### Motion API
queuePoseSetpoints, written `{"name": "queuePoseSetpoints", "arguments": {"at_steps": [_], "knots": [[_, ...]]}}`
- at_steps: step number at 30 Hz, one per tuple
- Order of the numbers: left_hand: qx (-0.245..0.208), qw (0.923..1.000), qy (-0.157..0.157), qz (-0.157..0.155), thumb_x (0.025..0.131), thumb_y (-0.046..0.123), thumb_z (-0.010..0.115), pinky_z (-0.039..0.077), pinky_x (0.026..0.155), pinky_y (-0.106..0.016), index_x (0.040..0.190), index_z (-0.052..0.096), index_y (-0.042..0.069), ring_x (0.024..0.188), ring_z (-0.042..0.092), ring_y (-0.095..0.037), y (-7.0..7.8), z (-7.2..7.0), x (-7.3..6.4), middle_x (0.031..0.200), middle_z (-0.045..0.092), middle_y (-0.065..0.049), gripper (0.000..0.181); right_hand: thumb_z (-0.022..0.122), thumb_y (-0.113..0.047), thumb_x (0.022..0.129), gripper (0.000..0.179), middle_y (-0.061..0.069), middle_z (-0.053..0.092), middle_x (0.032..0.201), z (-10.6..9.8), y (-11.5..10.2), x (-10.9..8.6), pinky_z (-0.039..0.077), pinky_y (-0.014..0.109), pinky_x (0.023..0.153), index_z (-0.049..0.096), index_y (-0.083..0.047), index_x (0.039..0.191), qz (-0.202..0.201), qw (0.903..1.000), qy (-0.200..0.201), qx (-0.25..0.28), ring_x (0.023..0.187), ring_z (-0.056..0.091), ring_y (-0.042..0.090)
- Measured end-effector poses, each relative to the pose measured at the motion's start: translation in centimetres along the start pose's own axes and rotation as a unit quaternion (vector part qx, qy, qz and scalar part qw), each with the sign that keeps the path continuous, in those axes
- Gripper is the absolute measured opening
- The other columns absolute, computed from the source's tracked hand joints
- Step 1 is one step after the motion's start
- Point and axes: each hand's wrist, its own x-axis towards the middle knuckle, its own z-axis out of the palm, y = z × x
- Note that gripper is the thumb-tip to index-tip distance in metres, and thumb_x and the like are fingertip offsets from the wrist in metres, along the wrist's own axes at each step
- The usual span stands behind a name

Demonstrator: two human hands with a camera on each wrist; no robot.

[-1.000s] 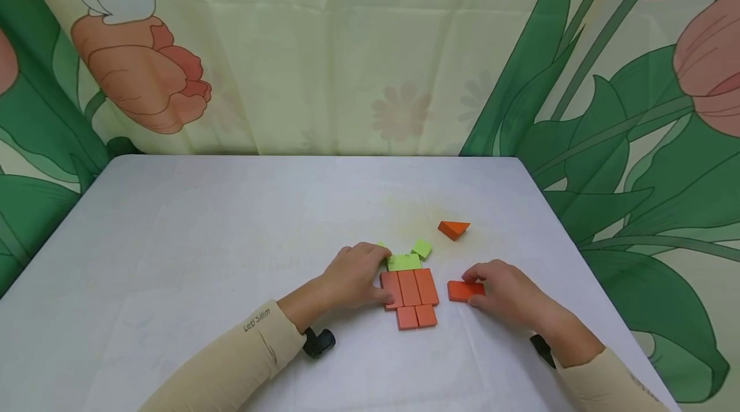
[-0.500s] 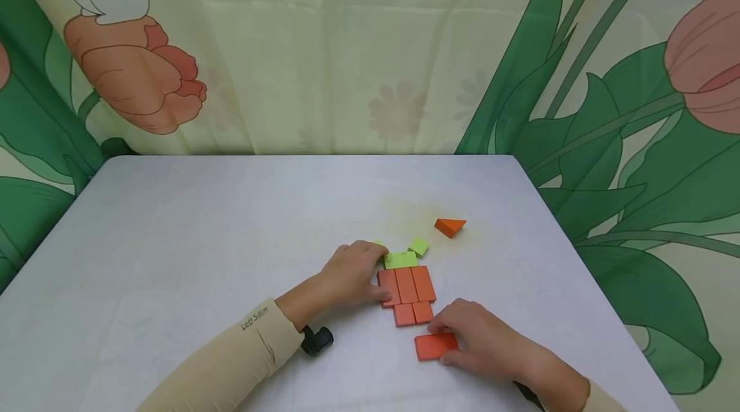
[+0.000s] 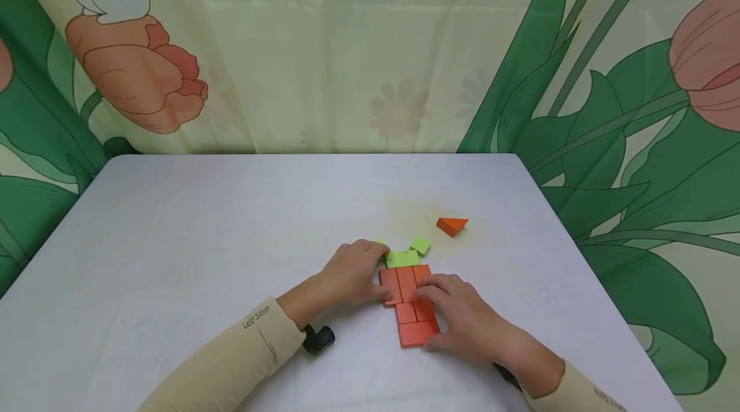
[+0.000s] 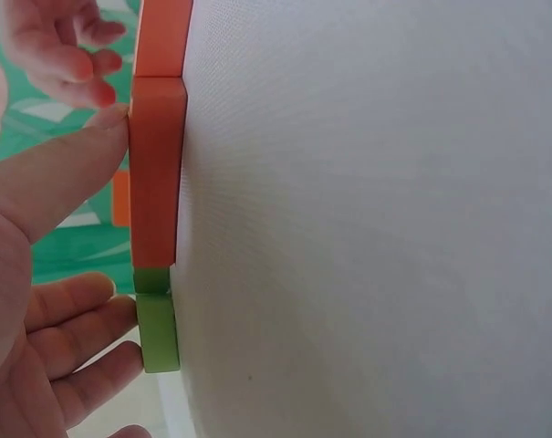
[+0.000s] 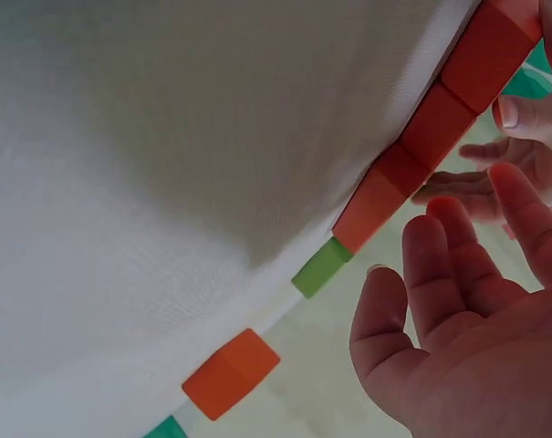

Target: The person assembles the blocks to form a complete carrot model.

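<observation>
Flat orange blocks lie edge to edge on the white table: several upright oblongs point(image 3: 390, 283), two small squares point(image 3: 406, 313) below them, and a crosswise oblong point(image 3: 417, 333) at the bottom. A light green block point(image 3: 402, 259) tops them, with a small green block point(image 3: 420, 245) at its upper right corner. My left hand point(image 3: 352, 274) rests along the left side, its thumb on the left orange oblong and fingertips at another green block point(image 4: 158, 333). My right hand point(image 3: 462, 315) spreads over the right side, fingertips over the upper blocks, thumb at the bottom oblong's lower right corner.
An orange wedge-shaped block point(image 3: 452, 226) lies apart, behind and right of the arrangement. White cloth covers the table point(image 3: 231, 219). A printed curtain point(image 3: 324, 65) hangs behind its far edge.
My right hand has brought the orange oblong from the right side, round and below the others, to lie against the two small squares. My left hand has stayed in place.
</observation>
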Motion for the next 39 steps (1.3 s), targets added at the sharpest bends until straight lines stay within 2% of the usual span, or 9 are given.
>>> {"name": "queuePoseSetpoints", "arguments": {"at_steps": [5,10,15,18,22,27,32,36,39], "knots": [[0.0,1.0,0.0,0.0,0.083,0.049,0.08,0.039,0.105,-0.048,0.138,0.052,0.009,0.13,0.048,-0.026,0.1,-0.1,0.0,0.134,0.058,-0.005,0.073,0.089,-0.029,0.075,0.062,0.005,0.048,0.137,0.0,-0.1,0.1,0.04,0.054,0.1,0.059,-0.017,0.129,0.017,0.9996,-0.015,0.017,0.125,0.044,0.028],[0.0,1.0,-0.002,-0.001,0.083,0.049,0.08,0.039,0.105,-0.048,0.138,0.053,0.009,0.131,0.047,-0.026,0.0,-0.1,0.0,0.135,0.058,-0.005,0.074,0.088,-0.029,0.076,0.061,0.005,0.047,0.138,0.0,0.0,0.1,0.04,0.054,0.1,0.059,-0.017,0.129,0.018,0.9994,-0.02,0.021,0.126,0.043,0.028],[-0.006,1.0,-0.003,-0.003,0.083,0.049,0.08,0.039,0.105,-0.047,0.138,0.053,0.009,0.131,0.047,-0.026,0.0,0.0,0.0,0.135,0.057,-0.006,0.073,0.087,-0.031,0.076,0.059,0.007,0.043,0.146,-0.2,0.3,0.1,0.041,0.055,0.1,0.06,-0.02,0.128,0.016,0.9993,-0.011,0.033,0.129,0.041,0.03],[-0.007,1.0,-0.003,-0.002,0.083,0.049,0.08,0.04,0.104,-0.047,0.137,0.053,0.009,0.13,0.048,-0.026,0.0,-0.1,0.0,0.135,0.057,-0.006,0.072,0.085,-0.033,0.079,0.061,0.007,0.039,0.152,-0.7,0.8,0.5,0.041,0.056,0.102,0.06,-0.017,0.132,0.039,0.9988,0.002,0.03,0.133,0.04,0.032],[-0.006,1.0,-0.001,0.0,0.083,0.049,0.079,0.04,0.104,-0.047,0.137,0.054,0.009,0.13,0.048,-0.026,0.1,-0.1,-0.1,0.135,0.058,-0.006,0.072,0.082,-0.029,0.083,0.063,0.011,0.047,0.147,-2.3,2.3,1.9,0.038,0.06,0.103,0.057,-0.007,0.137,0.064,0.9968,0.047,-0.008,0.132,0.041,0.036],[-0.007,1.0,0.003,0.0,0.083,0.048,0.08,0.04,0.104,-0.047,0.137,0.054,0.009,0.13,0.048,-0.026,-0.1,-0.1,0.0,0.136,0.058,-0.006,0.072,0.077,-0.02,0.088,0.055,0.02,0.055,0.136,-4.4,5.7,4.3,0.035,0.063,0.099,0.055,-0.001,0.135,0.101,0.9872,0.107,-0.061,0.125,0.043,0.043],[-0.007,1.0,0.003,0.002,0.083,0.049,0.079,0.04,0.104,-0.047,0.138,0.053,0.009,0.131,0.048,-0.026,-0.3,0.0,0.1,0.136,0.057,-0.005,0.073,0.072,-0.019,0.092,0.052,0.023,0.053,0.138,-5.6,8.0,6.3,0.035,0.063,0.1,0.055,0.0,0.137,0.16,0.9799,0.087,-0.08,0.125,0.042,0.046],[-0.004,1.0,0.003,0.001,0.083,0.05,0.079,0.039,0.105,-0.046,0.138,0.053,0.009,0.131,0.047,-0.025,-0.3,0.0,0.1,0.136,0.057,-0.005,0.074,0.069,-0.017,0.094,0.04,0.02,0.062,0.126,-5.9,9.0,7.2,0.039,0.061,0.096,0.063,0.0,0.129,0.164,0.9809,0.068,-0.08,0.118,0.047,0.044],[-0.001,1.0,0.004,0.001,0.083,0.05,0.079,0.04,0.104,-0.046,0.138,0.053,0.009,0.131,0.048,-0.025,-0.3,0.0,0.1,0.136,0.058,-0.005,0.074,0.067,-0.015,0.094,0.032,0.017,0.066,0.117,-6.0,9.4,7.7,0.04,0.059,0.094,0.067,0.0,0.122,0.156,0.983,0.067,-0.069,0.113,0.05,0.041]]}}
